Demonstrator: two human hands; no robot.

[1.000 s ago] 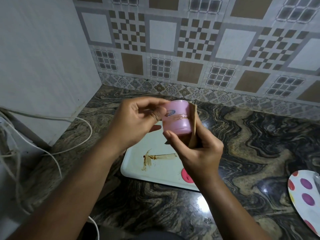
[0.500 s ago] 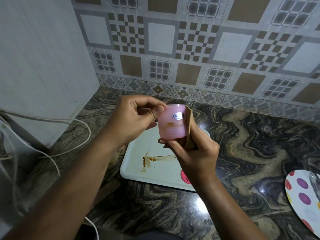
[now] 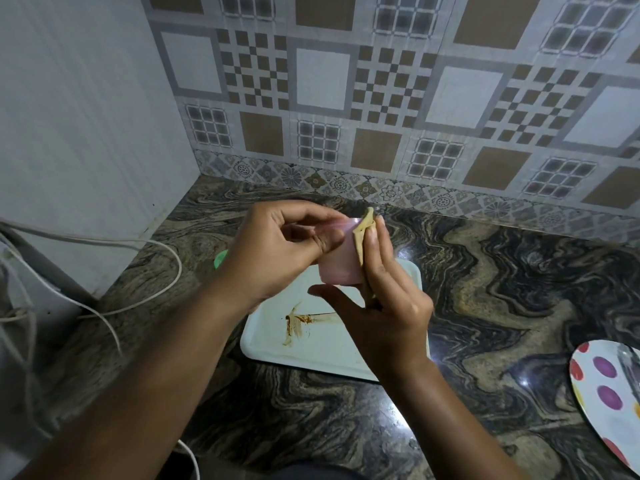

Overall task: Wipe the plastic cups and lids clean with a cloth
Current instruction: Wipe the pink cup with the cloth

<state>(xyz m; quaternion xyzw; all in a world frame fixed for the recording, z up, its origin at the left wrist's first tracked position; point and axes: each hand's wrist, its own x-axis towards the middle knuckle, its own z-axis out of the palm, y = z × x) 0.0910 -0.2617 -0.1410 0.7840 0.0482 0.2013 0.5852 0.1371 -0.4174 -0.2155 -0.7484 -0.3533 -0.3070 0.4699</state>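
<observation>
One pink plastic cup (image 3: 337, 268), smooth and slightly translucent, lifted above the worktop (image 3: 485, 306) over the far end of a white tray (image 3: 311, 355). Left hand (image 3: 277, 251) curled closed round the cup's rim, thumb and fingertips pinching it at the near side. Right hand (image 3: 384, 306) closed on one tan cloth (image 3: 363, 237), folded and soft, fingers pressing it flat against the cup's right wall while the thumb reaches under the cup's base. Tray rectangular with rounded corners and a raised lip, lying near the middle of the worktop, one brown smear streaked across its floor. Worktop glossy stone with swirling dark and beige veins, meeting a patterned tile wall at its far edge. At the right edge, one oval plate (image 3: 602, 396) in white with purple and red spots, partly cut off. Behind the left wrist, a small green round piece (image 3: 220, 259), possibly a lid, mostly hidden. Toward the left edge, thin white cables (image 3: 138, 242) looping over the stone; their number hard to make out.
</observation>
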